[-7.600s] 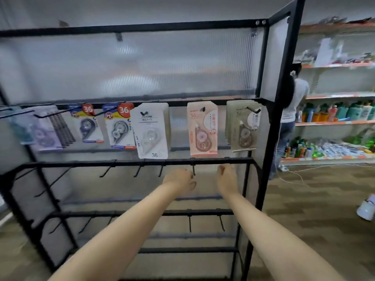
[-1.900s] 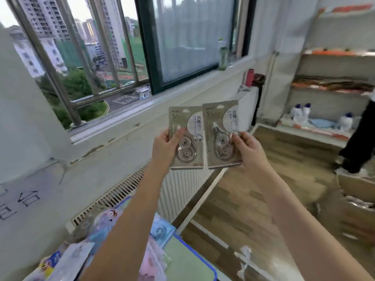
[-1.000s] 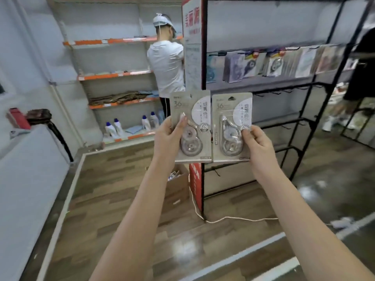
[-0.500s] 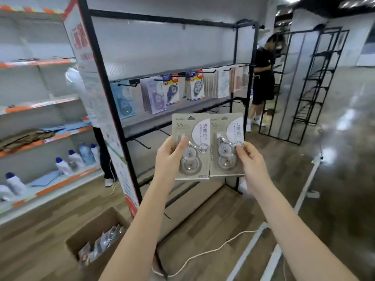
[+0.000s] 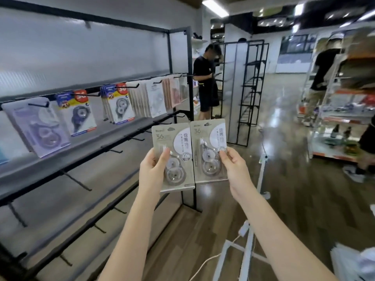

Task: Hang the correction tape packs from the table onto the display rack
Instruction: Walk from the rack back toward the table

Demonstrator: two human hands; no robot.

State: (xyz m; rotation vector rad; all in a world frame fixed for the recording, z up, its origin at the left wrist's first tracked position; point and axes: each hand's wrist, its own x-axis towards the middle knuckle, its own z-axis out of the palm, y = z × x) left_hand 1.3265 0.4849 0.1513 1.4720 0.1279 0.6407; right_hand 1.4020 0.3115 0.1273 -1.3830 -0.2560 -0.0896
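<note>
I hold two beige correction tape packs upright, side by side, in front of me. My left hand point(image 5: 154, 169) grips the left pack point(image 5: 172, 147) with the thumb across its blister. My right hand point(image 5: 235, 169) pinches the right pack point(image 5: 207, 138) at its right edge. The black display rack point(image 5: 190, 78) stands to my left. Its top rail carries hung packs: purple ones point(image 5: 38, 126), blue-and-red ones point(image 5: 79, 112) and paler ones point(image 5: 156, 98) farther along. The lower rails have bare hooks point(image 5: 113, 150).
A person in black point(image 5: 206, 78) stands past the rack's far end beside an empty black rack point(image 5: 249, 92). Another person point(image 5: 322, 78) is at store shelves on the right. A white frame point(image 5: 247, 240) and cable lie on the wood floor near my right arm.
My view has swung round from the window and table to the display rack, and the rack is now closer on my left. Both hands keep the same hold on the two packs.
</note>
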